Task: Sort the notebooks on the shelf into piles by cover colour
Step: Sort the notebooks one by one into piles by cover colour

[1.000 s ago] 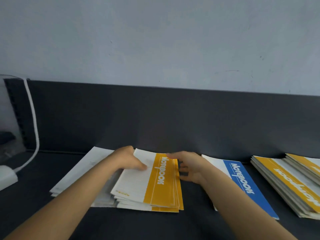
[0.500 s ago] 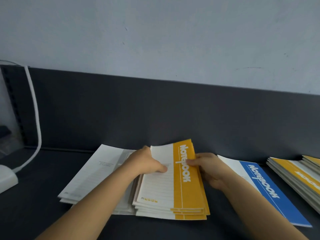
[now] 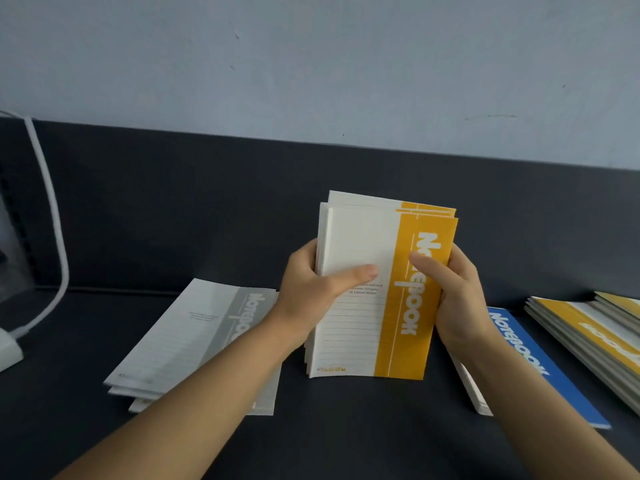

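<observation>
Spanning the view is the dark shelf [image 3: 346, 438], bearing three flat piles: grey-banded notebooks [image 3: 194, 341] at left, blue-banded notebooks [image 3: 533, 368] right of centre, and yellow-banded notebooks [image 3: 588, 334] at far right. Standing on end between grey and blue is the yellow notebook stack [image 3: 360, 327]; whether its lower edge is touching the shelf is unclear. The left hand [image 3: 308, 289] is clasping the white edge, thumb across the cover, and the right hand [image 3: 457, 299] is clasping the spine side. Likely handling: thin, light, bendable, covers sliding, so squeezing both long edges is suiting. Covers are reading "Notebook"; the corner is showing "A5".
</observation>
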`<state>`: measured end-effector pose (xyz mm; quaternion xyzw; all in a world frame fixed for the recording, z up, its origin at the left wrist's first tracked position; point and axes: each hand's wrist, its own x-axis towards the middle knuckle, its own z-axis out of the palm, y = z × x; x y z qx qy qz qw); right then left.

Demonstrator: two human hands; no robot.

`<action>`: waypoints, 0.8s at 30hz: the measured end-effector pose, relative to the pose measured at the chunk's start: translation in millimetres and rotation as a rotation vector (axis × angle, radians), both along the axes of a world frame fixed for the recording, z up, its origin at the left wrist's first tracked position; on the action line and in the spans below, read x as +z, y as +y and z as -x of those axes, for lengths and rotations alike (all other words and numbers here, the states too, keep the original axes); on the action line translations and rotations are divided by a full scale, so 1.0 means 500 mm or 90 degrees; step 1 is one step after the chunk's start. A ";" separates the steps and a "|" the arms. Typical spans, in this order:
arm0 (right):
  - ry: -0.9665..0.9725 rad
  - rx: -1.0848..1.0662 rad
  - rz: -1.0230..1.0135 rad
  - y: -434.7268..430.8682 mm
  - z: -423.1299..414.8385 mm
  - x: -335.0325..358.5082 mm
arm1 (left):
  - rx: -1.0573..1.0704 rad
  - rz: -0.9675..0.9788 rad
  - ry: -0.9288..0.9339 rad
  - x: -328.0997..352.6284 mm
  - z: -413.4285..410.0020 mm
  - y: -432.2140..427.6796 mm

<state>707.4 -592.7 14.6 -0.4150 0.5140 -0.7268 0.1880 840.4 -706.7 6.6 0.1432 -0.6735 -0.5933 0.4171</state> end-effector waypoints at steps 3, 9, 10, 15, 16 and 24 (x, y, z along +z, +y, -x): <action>0.023 0.015 -0.006 0.004 0.003 0.004 | 0.004 0.028 0.025 -0.009 0.001 0.000; 0.023 -0.076 -0.004 -0.009 -0.010 -0.018 | 0.104 0.097 0.039 -0.073 0.018 0.039; 0.032 -0.094 -0.009 -0.010 -0.009 -0.018 | 0.103 0.114 0.027 -0.075 0.017 0.038; 0.039 -0.167 -0.133 -0.011 0.026 -0.017 | 0.074 0.043 -0.081 -0.055 0.027 0.038; 0.033 -0.173 -0.204 -0.012 0.042 -0.019 | 0.063 -0.003 -0.119 -0.051 0.033 0.041; 0.478 -0.300 -0.699 0.018 0.129 -0.026 | 0.050 -0.227 -0.373 -0.073 0.068 0.031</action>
